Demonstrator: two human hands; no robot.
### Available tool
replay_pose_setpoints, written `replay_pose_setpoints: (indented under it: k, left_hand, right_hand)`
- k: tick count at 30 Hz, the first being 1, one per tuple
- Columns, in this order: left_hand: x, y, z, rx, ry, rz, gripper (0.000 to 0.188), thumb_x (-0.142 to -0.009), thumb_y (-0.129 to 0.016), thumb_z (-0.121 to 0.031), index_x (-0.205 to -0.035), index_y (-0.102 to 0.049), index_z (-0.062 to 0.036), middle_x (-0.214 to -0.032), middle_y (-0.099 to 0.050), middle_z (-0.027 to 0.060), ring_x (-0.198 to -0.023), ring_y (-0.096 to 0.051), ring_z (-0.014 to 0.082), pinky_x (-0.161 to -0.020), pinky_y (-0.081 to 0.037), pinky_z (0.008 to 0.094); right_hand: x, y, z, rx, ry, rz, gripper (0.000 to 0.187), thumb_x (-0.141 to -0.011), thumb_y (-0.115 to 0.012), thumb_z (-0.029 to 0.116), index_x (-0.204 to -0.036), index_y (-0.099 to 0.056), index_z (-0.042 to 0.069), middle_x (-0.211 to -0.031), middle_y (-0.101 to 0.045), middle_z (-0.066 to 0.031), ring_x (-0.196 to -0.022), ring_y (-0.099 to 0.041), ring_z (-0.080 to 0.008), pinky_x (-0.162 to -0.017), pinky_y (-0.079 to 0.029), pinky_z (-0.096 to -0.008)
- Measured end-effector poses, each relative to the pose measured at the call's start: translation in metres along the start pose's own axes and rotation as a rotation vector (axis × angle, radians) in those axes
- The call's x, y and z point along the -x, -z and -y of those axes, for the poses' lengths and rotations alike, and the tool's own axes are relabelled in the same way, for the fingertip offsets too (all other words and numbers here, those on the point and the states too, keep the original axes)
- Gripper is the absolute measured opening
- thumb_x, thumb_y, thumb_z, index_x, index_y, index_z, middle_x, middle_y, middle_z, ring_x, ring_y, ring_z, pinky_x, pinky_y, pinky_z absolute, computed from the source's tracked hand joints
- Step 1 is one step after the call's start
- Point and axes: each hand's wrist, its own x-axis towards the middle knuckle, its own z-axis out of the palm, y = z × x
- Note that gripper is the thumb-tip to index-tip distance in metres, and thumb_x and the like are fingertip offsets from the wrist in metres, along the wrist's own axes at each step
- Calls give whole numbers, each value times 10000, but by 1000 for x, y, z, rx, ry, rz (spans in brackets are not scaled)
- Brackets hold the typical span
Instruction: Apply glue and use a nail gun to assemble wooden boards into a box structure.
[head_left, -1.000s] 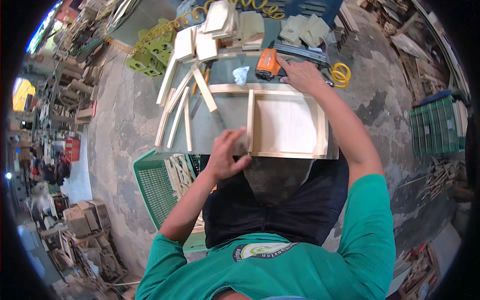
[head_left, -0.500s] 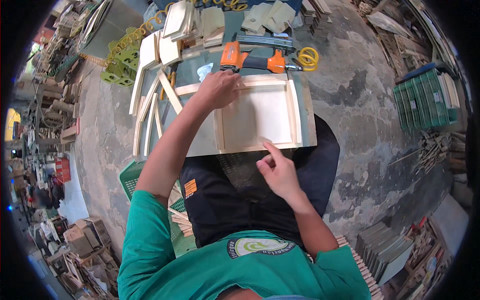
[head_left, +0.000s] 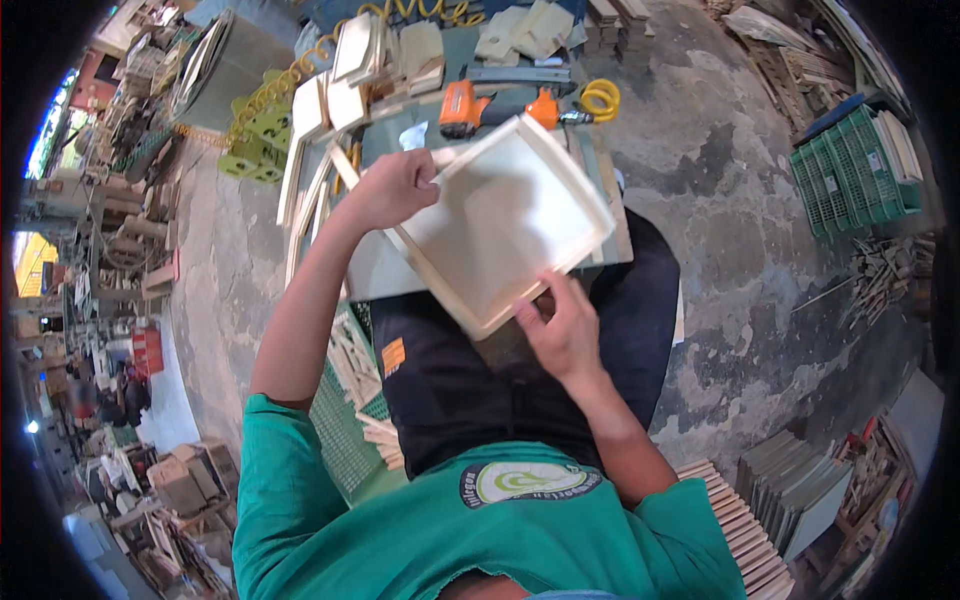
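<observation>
Two bare hands are on the job, with a shallow wooden tray (head_left: 510,232) slanting between them, one corner pointing at the lap, beyond the near edge of the table (head_left: 375,270). The right hand (head_left: 565,335) grasps the near right wall, thumb and fingers pinched about the rim. The left hand (head_left: 393,190) is curled up tight at the left corner; from where I stand I cannot tell whether it has hold of the wood or only rests against it.

To handle a piece like this well, I would want a firm grip at both of those places, since a pinch on one wall alone could let the tray swing or strain a joint. I'd mind the far corner too: it lies close to the orange nailer (head_left: 461,109), though whether they touch I can't make out. The yellow hose (head_left: 601,97) could snag on a wide sweep, and the strips (head_left: 293,185) at the left could be knocked, so small, level movements seem best.
</observation>
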Motion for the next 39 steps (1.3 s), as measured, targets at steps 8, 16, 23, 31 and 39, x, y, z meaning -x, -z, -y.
replay_pose_setpoints:
  k: [8, 16, 23, 31, 39]
  left_hand:
    - [160, -98, -38, 979, 209, -373, 138, -981, -701, -91, -997, -592, -8, -837, -653, 3, -782, -602, 56, -684, -487, 247]
    - [233, -175, -92, 1469, 440, -524, 286, -987, -764, -111, -1204, -595, -29, -998, -662, -4, -892, -605, 51, -805, -496, 218]
    - [267, -164, -95, 1452, 469, -297, 293, -996, -736, -87, -1253, -632, 6, -1081, -715, 29, -923, -646, 63, -860, -537, 245]
    - [266, -158, -96, 1377, 451, -288, 285, -988, -715, -60, -1252, -632, 7, -1073, -711, 24, -909, -637, 59, -839, -527, 236]
    - [263, -155, -98, 1382, 440, -294, 288, -982, -710, -58, -1250, -632, 11, -1073, -711, 32, -929, -644, 71, -852, -532, 249]
  right_hand:
    - [14, 34, -14, -688, -244, -49, 586, -914, -674, -21, -1441, -421, -46, -1254, -612, -127, -1066, -637, -158, -940, -543, -324]
    - [79, 51, -11, -728, -375, 78, 439, -982, -690, 83, -1360, -488, -15, -1193, -653, -87, -1049, -621, -109, -951, -524, -302]
    - [110, 53, 7, -725, -390, 30, 466, -946, -695, 2, -1356, -473, -18, -1166, -662, -89, -1012, -637, -94, -907, -540, -286]
    - [108, 59, 13, -657, -363, 33, 470, -920, -682, -30, -1340, -473, -13, -1114, -653, -70, -936, -632, -76, -815, -548, -256]
    - [105, 59, 14, -633, -362, 32, 456, -911, -686, -33, -1319, -485, -8, -1070, -651, -53, -885, -616, -54, -746, -535, -233]
